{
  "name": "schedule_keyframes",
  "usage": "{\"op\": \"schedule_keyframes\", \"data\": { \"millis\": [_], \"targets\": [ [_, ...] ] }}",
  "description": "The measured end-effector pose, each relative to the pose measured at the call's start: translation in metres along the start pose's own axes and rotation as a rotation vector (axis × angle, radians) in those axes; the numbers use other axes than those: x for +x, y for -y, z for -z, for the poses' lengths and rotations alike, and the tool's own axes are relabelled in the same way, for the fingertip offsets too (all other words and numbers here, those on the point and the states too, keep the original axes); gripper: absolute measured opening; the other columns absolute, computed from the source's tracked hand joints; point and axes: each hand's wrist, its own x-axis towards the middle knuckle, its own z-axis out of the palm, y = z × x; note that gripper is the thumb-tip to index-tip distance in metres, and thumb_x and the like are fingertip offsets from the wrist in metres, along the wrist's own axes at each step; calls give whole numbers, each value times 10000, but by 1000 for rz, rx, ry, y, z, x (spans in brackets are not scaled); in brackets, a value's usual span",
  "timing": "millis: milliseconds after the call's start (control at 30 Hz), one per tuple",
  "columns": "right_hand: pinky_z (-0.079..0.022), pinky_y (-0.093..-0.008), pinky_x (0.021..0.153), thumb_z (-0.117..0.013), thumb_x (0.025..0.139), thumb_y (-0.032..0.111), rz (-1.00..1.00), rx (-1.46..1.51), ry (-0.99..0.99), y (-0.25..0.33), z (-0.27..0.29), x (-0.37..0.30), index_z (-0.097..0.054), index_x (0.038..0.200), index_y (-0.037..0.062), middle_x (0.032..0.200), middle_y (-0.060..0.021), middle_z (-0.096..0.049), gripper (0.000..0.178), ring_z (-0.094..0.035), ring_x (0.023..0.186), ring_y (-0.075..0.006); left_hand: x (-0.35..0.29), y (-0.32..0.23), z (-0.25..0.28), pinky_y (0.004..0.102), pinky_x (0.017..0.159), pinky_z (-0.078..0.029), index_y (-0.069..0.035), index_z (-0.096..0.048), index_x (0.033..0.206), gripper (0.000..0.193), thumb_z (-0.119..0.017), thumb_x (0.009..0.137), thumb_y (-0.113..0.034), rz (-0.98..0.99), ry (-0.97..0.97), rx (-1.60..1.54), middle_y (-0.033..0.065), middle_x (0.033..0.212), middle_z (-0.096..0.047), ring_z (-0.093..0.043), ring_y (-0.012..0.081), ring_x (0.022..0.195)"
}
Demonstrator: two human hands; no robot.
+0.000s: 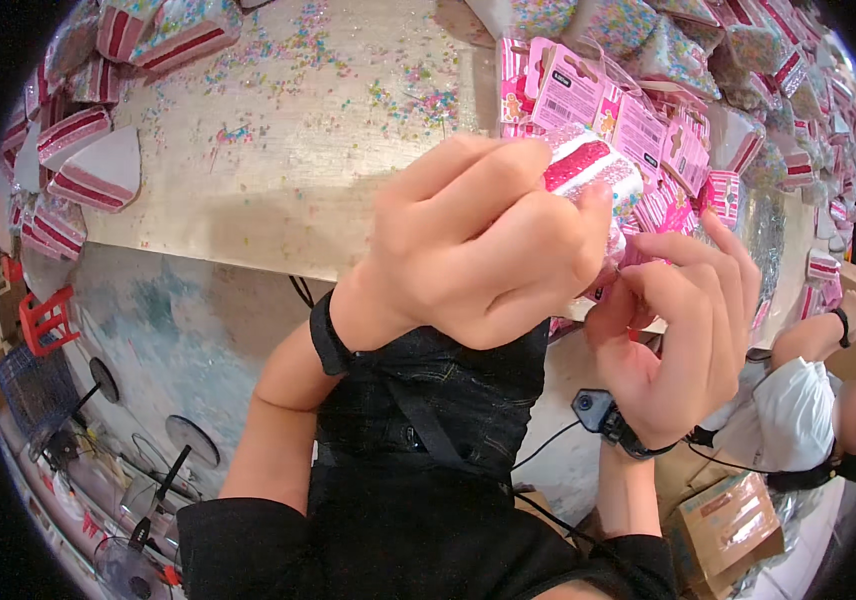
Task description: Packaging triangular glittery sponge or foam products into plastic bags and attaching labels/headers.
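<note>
My left hand (473, 240) is closed round a decorative cake slice (588, 165), white with glittery deep-pink layers and coloured sprinkles at its edge. Part of the slice is hidden behind the fingers. Close beside it, my right hand (683, 320) has its thumb and forefinger pinched together at the lower end of the slice, where something small and pink shows. What that pinch holds is too small to make out. Just beyond both hands lies a pile of pink printed header cards (568, 90), some striped, with clear plastic among them.
Loose coloured sprinkles (288, 50) are scattered over the pale table (248, 190). Many more cake slices (98, 175) are heaped at the left, others (673, 55) at the far right. Another person (798, 400) is at the right, near a cardboard box (733, 525). A red stool (48, 320) stands lower left.
</note>
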Motion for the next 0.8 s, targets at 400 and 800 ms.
{"op": "schedule_keyframes", "data": {
  "millis": [400,800],
  "targets": [
    [-509,-446,867,-756,673,58,-5,289,187,-15,18,-8,-674,977,1,815,-80,-681,320,-675,871,-282,2,0,12,319,622,-527,-39,-696,900,361,-716,568,-182,8,152,-26,45,827,-538,-634,250,800],
    [-460,-309,892,-826,715,76,-511,762,163,-20,11,-10,-560,1156,-65,856,-102,-682,534,-653,874,-187,-4,1,1,291,609,-485,-58,-676,843,387,-564,497,-191,24,65,-19,6,778,-538,-604,216,756]
  ]
}}
